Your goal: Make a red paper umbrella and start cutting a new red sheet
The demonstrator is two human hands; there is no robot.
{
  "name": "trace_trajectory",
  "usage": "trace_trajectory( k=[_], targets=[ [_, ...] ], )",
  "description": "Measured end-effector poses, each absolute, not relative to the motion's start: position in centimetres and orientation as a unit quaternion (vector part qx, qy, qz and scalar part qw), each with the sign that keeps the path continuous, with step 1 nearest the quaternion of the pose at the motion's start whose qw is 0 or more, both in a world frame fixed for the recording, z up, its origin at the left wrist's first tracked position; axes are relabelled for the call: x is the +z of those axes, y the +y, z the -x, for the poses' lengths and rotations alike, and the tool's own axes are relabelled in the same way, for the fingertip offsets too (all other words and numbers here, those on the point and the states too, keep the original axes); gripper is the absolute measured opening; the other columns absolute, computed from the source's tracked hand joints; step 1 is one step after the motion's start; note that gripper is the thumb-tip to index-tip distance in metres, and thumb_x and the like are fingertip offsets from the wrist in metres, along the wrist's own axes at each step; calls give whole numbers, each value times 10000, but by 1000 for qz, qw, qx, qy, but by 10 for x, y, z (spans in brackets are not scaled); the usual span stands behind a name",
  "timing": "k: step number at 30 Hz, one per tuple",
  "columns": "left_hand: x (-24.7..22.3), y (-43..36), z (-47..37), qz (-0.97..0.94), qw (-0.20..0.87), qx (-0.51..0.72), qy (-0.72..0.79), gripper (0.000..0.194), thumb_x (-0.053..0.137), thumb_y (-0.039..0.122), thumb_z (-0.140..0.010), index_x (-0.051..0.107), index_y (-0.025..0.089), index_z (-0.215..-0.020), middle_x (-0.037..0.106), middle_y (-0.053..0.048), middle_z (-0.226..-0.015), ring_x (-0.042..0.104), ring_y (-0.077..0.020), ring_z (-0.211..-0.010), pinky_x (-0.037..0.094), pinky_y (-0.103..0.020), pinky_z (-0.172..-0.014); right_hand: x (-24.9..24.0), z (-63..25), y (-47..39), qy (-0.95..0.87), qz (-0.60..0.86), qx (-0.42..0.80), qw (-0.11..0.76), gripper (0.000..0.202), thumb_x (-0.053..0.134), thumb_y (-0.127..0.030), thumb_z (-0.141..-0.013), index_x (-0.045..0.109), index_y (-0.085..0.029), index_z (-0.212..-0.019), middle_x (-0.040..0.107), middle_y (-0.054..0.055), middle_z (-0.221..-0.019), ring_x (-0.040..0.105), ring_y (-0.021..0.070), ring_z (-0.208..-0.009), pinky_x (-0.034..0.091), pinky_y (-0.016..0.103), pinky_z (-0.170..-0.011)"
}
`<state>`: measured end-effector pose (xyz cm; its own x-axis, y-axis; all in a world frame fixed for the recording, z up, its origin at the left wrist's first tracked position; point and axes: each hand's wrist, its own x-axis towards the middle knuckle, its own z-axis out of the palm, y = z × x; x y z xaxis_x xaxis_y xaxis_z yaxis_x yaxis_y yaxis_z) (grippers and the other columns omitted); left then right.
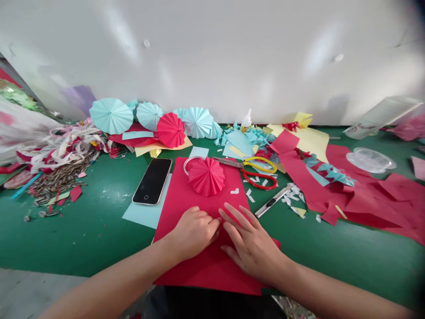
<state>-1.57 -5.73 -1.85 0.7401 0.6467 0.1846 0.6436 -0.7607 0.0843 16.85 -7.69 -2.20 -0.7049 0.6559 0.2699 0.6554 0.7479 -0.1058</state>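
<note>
A sheet of red paper lies on the green table in front of me. Over its left part rests my left hand, its fingers curled in; whatever they may hold is hidden. My right hand lies on the sheet's right side with the fingers stretched and apart, and nothing in it. Its index fingertip comes close to the left hand. Beyond both hands, a pleated red paper rosette sits on the sheet, partly covering a white ring that looks like a tape roll.
Scissors and a utility knife lie right of the sheet, near white scraps. A phone rests on light-blue paper at left. Blue rosettes lean against the white wall. Red paper pieces spread across the right.
</note>
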Motion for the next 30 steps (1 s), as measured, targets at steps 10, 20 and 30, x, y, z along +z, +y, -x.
trace_trajectory(
  k=[10,20,30],
  targets=[
    [-15,-58,14,-932,15,88,351,122,453,164,-827,566,135,-792,645,-25,-682,587,-167,-630,379,-301,-590,-19,-168,-75,-922,361,26,135,325,476,-236,-804,536,-97,-1091,499,139,-1260,298,286,-1264,347,501,-977],
    [-17,-59,15,-926,25,88,365,92,506,180,-798,584,143,-831,656,-14,-700,588,-174,-641,380,-310,-589,-19,-169,-75,-920,362,31,147,314,460,-198,-814,535,-105,-1104,566,104,-1185,315,259,-1258,351,463,-989],
    [-17,-59,14,-926,17,95,366,92,486,179,-811,572,151,-802,642,-4,-665,574,-156,-608,361,-293,-577,-23,-174,-79,-917,364,27,162,317,485,-254,-821,533,-139,-1113,582,88,-1161,342,255,-1235,335,465,-984]
  ],
)
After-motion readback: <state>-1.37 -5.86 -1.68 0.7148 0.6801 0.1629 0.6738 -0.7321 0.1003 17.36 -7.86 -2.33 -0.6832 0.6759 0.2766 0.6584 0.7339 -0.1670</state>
